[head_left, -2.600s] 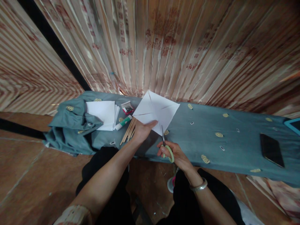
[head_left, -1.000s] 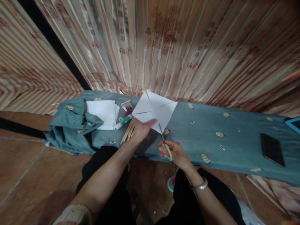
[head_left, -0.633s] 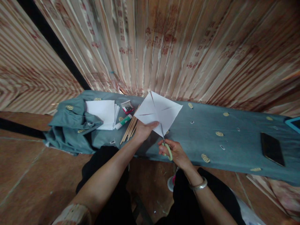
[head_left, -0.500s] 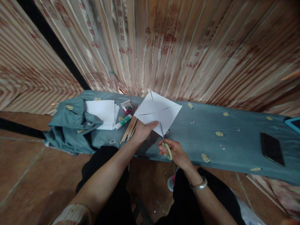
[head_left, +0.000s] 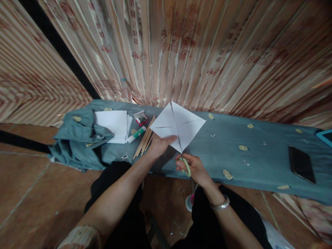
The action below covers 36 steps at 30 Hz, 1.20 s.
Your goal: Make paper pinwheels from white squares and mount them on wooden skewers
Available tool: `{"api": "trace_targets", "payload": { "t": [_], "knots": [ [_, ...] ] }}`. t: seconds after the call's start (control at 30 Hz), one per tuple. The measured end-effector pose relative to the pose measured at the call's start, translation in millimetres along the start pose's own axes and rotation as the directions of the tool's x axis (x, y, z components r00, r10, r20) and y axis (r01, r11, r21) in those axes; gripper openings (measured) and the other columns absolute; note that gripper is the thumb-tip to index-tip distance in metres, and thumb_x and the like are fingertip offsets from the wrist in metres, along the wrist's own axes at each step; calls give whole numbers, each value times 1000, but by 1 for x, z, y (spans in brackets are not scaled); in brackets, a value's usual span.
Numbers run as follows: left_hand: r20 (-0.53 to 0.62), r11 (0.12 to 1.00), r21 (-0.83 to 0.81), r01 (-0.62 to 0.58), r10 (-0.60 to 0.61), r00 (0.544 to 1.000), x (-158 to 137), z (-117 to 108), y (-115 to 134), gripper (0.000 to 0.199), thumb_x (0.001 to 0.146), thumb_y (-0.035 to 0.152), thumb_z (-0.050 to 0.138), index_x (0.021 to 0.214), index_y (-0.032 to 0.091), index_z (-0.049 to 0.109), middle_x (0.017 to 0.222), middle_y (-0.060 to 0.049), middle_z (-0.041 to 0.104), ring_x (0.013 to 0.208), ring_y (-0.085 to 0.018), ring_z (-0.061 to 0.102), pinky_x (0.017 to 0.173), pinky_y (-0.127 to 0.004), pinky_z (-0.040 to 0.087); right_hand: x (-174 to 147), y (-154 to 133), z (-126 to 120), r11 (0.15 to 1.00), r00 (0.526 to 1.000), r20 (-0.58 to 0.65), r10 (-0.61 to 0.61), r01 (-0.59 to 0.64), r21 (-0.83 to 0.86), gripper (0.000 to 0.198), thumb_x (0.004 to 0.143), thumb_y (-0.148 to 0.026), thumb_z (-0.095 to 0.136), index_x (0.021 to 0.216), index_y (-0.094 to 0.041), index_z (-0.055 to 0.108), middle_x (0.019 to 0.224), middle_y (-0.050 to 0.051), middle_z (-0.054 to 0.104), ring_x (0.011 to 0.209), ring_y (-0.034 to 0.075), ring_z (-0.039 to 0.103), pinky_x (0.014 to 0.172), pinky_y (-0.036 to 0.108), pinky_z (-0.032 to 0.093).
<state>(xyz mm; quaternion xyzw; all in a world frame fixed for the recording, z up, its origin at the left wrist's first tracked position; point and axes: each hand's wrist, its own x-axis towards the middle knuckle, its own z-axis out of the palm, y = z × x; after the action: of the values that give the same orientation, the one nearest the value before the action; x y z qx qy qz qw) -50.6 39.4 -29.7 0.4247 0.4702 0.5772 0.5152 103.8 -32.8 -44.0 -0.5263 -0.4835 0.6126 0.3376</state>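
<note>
A white square of paper [head_left: 178, 121] is held up with one corner towards me. Slits run in from its corners towards the middle. My left hand [head_left: 161, 143] pinches it near the lower left edge, thumb on top. In my right hand [head_left: 193, 166] are scissors [head_left: 185, 166] with light green handles, my fingers through the loops. Their blades lie at the paper's near corner, along a slit. Beside my left hand, several wooden sticks [head_left: 143, 143] lie on the cloth.
Left of the sticks lie a green-and-white glue stick [head_left: 136, 134], an open small box of dark bits [head_left: 140, 118] and a stack of white paper [head_left: 114, 126]. A black phone [head_left: 301, 164] and a blue-edged device [head_left: 325, 136] rest at the right on the blue-green cloth [head_left: 264, 155]. A curtain hangs behind.
The paper has shifted slightly to the right and its far slit gapes wider. The scissors stay at the near corner, their blades now less visible. Both hands keep their hold.
</note>
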Motion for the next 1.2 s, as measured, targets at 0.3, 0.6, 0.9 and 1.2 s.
{"api": "trace_targets", "payload": {
  "t": [0.3, 0.6, 0.9, 1.2],
  "knots": [
    [23, 999, -48, 21, -20, 1000, -2, 2, 2, 47, 55, 25, 81, 97, 15, 64, 96, -6, 73, 87, -24, 67, 86, -41, 54, -2, -5, 1, 1000, 1000, -30, -5, 5, -3, 42, 63, -56, 79, 77, -19, 65, 56, -2, 64, 52, 11, 54, 51, 23, 41],
    [38, 997, -67, 26, -23, 999, 0, 0, -5, 47, 52, 29, 83, 93, 14, 65, 97, -9, 73, 90, -26, 67, 86, -42, 53, -1, -6, 2, 999, 999, -40, 9, -7, 35, 44, 58, -55, 82, 75, -18, 66, 52, -3, 62, 49, 10, 53, 48, 23, 41],
    [98, 996, -71, 57, -50, 994, -4, 2, -6, 46, 53, 29, 81, 94, 14, 66, 89, -6, 72, 81, -22, 66, 78, -36, 54, 0, -6, 0, 1000, 997, -77, 6, -5, 15, 46, 56, -56, 82, 77, -17, 68, 52, -2, 62, 48, 11, 52, 47, 22, 39],
    [86, 993, -63, 102, -96, 992, -6, 3, -3, 40, 52, 27, 81, 86, 14, 65, 87, -6, 72, 79, -21, 65, 78, -36, 53, 1, -6, 1, 999, 996, -90, -3, 6, 36, 45, 55, -55, 83, 75, -17, 69, 49, -2, 60, 48, 10, 50, 46, 22, 39]
  ]
}}
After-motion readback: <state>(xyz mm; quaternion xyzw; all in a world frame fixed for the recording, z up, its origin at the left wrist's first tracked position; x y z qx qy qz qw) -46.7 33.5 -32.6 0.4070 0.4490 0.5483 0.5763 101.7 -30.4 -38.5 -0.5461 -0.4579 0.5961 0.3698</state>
